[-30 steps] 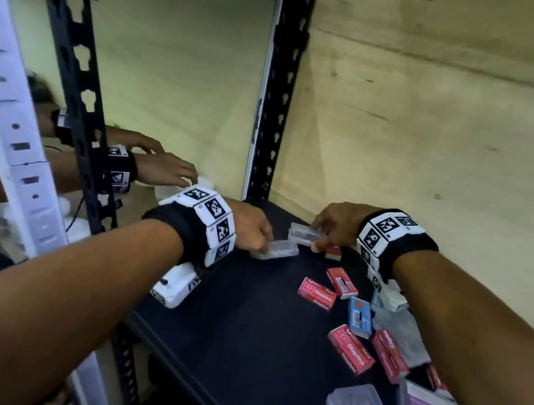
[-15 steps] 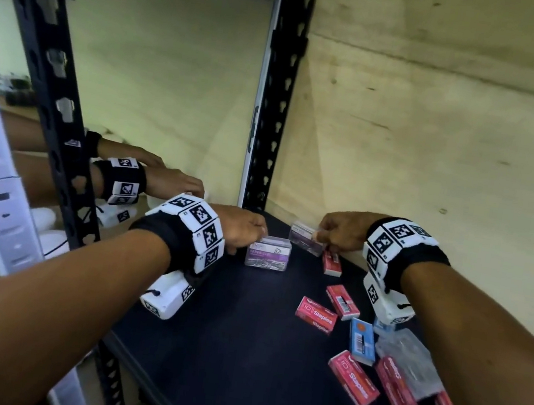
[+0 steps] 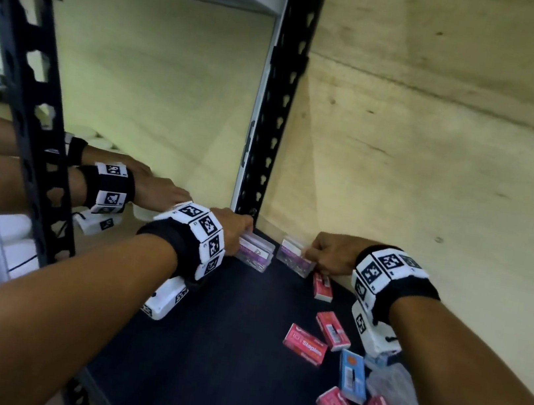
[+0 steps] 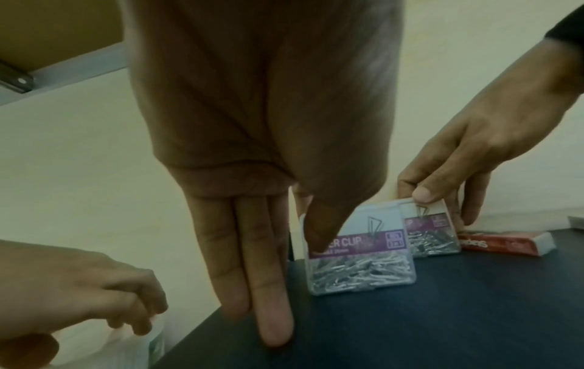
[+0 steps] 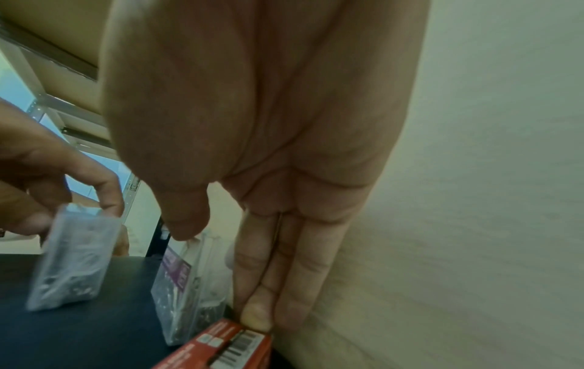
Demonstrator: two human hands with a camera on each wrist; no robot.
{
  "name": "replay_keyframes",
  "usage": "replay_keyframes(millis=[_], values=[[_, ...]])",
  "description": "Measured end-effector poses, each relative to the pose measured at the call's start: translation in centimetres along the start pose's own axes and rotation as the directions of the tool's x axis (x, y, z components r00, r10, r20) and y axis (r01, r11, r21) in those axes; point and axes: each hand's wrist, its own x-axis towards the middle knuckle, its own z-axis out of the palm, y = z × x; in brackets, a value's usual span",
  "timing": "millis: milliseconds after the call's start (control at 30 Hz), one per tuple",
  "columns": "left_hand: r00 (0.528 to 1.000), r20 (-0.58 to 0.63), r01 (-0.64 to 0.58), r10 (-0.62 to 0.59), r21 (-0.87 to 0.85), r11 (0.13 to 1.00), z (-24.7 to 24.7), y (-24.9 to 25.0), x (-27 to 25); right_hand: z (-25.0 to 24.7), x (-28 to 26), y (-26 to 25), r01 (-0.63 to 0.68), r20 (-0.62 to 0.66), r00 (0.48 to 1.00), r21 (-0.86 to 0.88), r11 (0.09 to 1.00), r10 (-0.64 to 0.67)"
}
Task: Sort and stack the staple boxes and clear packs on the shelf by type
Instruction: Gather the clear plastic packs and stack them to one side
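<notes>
Two clear packs of paper clips with purple labels stand on edge near the back corner of the dark shelf [image 3: 202, 348]. My left hand [image 3: 241, 235] pinches the left clear pack [image 3: 256, 253] [image 4: 360, 257], thumb on its label, while other fingers [image 4: 252, 274] point straight down to the shelf. My right hand [image 3: 318, 255] pinches the top of the right clear pack [image 3: 295, 260] [image 5: 186, 287] close to the wall. Red staple boxes [image 3: 305, 344] and one blue staple box [image 3: 352, 376] lie scattered at the right. A red box [image 5: 221, 347] lies under my right fingertips.
More clear packs [image 3: 398, 402] lie among the red boxes at the lower right. A black perforated post [image 3: 273, 116] stands in the back corner, with a wooden wall [image 3: 438, 158] behind. Another person's hands [image 3: 156, 191] work on the neighbouring shelf to the left.
Both hands have carried their clear packs toward the back corner. The packs, tilted and lower before, now stand upright side by side on the shelf.
</notes>
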Motion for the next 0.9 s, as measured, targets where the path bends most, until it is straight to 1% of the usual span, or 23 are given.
replay_keyframes(millis=[33,133,167,300,433,500,667,833,900], values=[[1.000,0.000,0.010,-0.010,0.014,1.000,-0.1,0.0,0.5,-0.1,-0.1,0.0,0.001,0.030,1.000,0.035,0.999,-0.002],[1.000,-0.001,0.013,-0.013,0.092,0.996,-0.5,0.3,1.8,0.0,-1.4,-0.1,-0.031,0.113,0.994,0.231,0.972,0.005],[1.000,0.008,0.005,-0.006,0.116,0.993,-0.6,0.4,2.3,0.0,-2.0,-0.1,-0.034,0.128,0.992,0.253,0.967,0.001],[0.999,0.037,-0.031,0.026,0.159,0.987,-1.0,1.0,3.6,0.2,-3.5,0.4,0.013,0.114,0.993,0.195,0.981,-0.036],[0.999,0.012,-0.049,0.048,0.227,0.973,-0.9,1.0,4.9,0.1,-2.6,0.1,-0.060,0.144,0.989,0.196,0.979,0.032],[0.999,-0.004,-0.038,0.040,0.248,0.968,-1.0,1.0,5.3,-0.1,-2.4,-0.2,-0.080,0.141,0.988,0.170,0.982,0.056],[1.000,0.005,-0.002,0.001,0.185,0.983,-0.9,0.7,5.7,-0.3,-2.2,0.0,-0.033,0.147,0.989,0.137,0.990,0.013],[1.000,-0.009,-0.006,0.007,0.201,0.980,-0.4,0.5,6.8,-0.1,-2.4,0.0,-0.049,0.139,0.990,0.130,0.990,0.030],[0.999,-0.019,-0.022,0.026,0.212,0.977,-0.5,0.8,6.3,-0.2,-2.5,-0.1,-0.061,0.137,0.990,0.117,0.991,0.044]])
